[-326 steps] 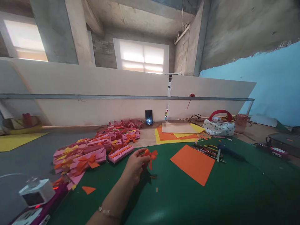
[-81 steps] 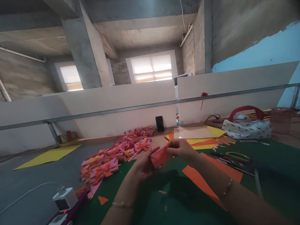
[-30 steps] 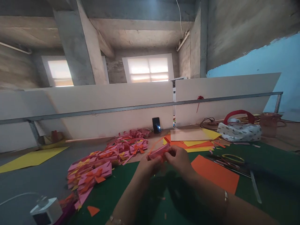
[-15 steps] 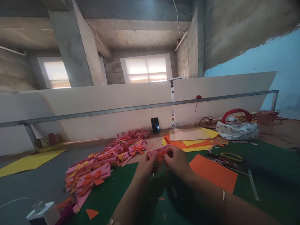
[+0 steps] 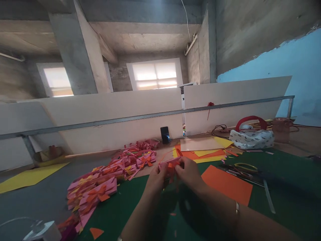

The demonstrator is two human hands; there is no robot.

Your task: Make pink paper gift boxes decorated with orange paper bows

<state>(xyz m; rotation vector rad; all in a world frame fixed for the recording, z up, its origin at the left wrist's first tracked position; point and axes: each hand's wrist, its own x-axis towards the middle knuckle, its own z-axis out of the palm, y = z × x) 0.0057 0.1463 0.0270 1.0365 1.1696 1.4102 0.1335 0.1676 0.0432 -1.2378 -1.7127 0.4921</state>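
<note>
Between my hands is a folded pink paper piece with an orange paper bow (image 5: 171, 166) on its front. My left hand (image 5: 156, 177) pinches its left end, thumb in front. With thumb and fingers closed, my right hand (image 5: 189, 172) grips the right side by the bow. Both hands are raised a little over the green mat (image 5: 150, 217). To the left lies a long heap of pink folded paper pieces with orange and yellow bows (image 5: 100, 187). An orange paper sheet (image 5: 228, 184) lies right of my right hand.
Scissors (image 5: 245, 167) and a clear strip (image 5: 269, 197) lie at right. Behind are stacked yellow and orange sheets with a pale board (image 5: 200, 144), a leaning phone (image 5: 165, 135), a patterned bag (image 5: 252, 139) and a pink jug (image 5: 281, 130). A white charger (image 5: 43, 232) sits front left.
The view has shifted slightly. My hands keep hold of the pink paper piece in nearly the same place, with small finger movements at the orange bow.
</note>
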